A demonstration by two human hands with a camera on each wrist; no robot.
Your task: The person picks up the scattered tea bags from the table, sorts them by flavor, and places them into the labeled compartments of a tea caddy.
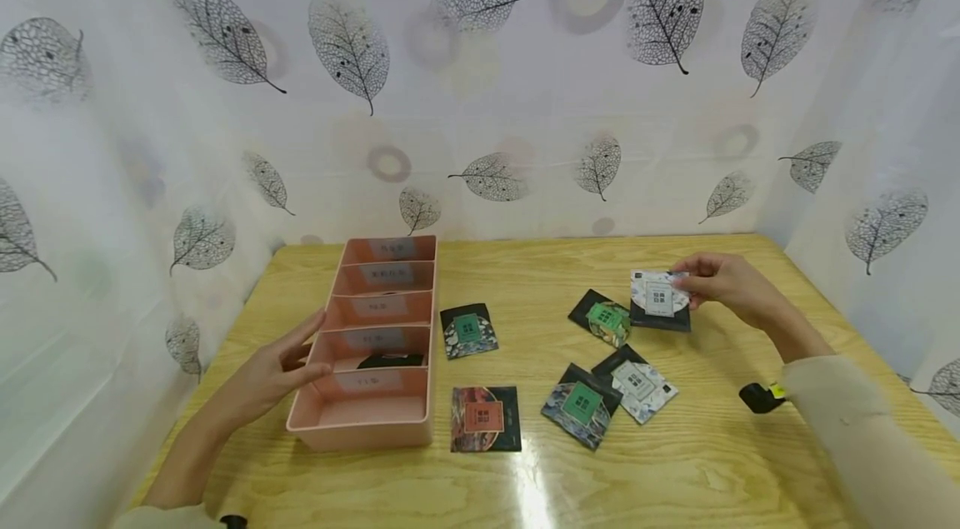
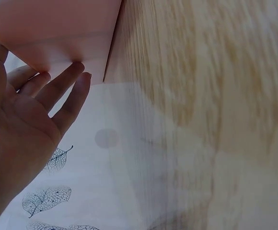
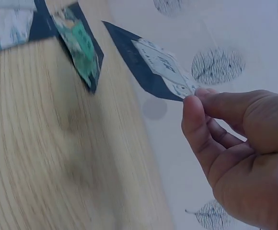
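Observation:
My right hand [image 1: 723, 283] pinches a tea sachet [image 1: 660, 301] with a white label by its edge. In the right wrist view, thumb and forefinger meet at a corner of the raised sachet [image 3: 158, 67]. On the left, my left hand [image 1: 270, 371] holds the near-left rim of a pink divided box [image 1: 390, 436], thumb over the edge. Its fingertips [image 2: 76, 67] press the outer wall in the left wrist view. Labelled dividers split the box into several compartments. A dark item [image 1: 390, 361] lies in the second compartment from the front.
Right of the box lie a green-label sachet [image 1: 468, 330] and a red-label sachet [image 1: 486, 419]. Another green-label sachet [image 1: 581, 404] overlaps a white-label sachet [image 1: 636, 383]. A further green-label sachet [image 1: 602, 318] lies beside the held one. A leaf-patterned curtain [image 1: 525, 96] encloses the wooden table [image 1: 630, 479].

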